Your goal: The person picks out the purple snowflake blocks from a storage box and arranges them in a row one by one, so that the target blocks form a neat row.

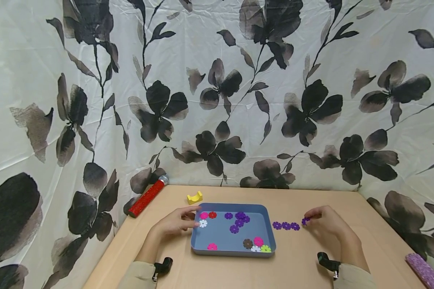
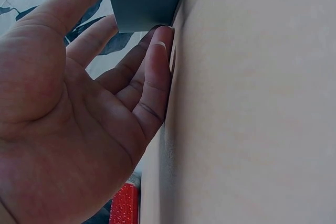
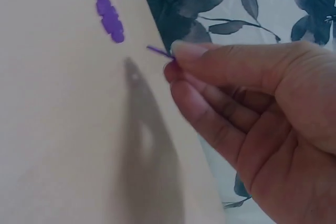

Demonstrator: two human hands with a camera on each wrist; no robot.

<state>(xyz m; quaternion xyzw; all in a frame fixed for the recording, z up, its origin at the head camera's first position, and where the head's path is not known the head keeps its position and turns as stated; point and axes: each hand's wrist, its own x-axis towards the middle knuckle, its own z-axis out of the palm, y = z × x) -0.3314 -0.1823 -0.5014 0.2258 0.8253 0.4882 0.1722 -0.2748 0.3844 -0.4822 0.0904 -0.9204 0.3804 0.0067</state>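
Note:
My right hand [image 1: 327,220] pinches a thin purple flower-shaped disc [image 1: 305,221] between thumb and fingertips, just above the table. In the right wrist view the disc [image 3: 159,51] shows edge-on. Left of it, a row of three purple discs [image 1: 286,226] lies on the table, right of the blue-grey tray [image 1: 235,252]. My left hand [image 1: 173,221] holds the tray's left wall, thumb and index finger at the rim. In the left wrist view its other fingers bend under the tray's corner, near the table. Inside the tray lie several purple discs [image 1: 240,223] and others in pink, red, white, brown and green.
A yellow curved block [image 1: 195,197] sits behind the tray. At the table's back left lies a red glittery tube [image 1: 147,197] with a silver end. A purple glittery object [image 1: 424,269] lies at the far right edge. Floral cloth [image 1: 217,100] hangs behind the table [image 1: 296,269].

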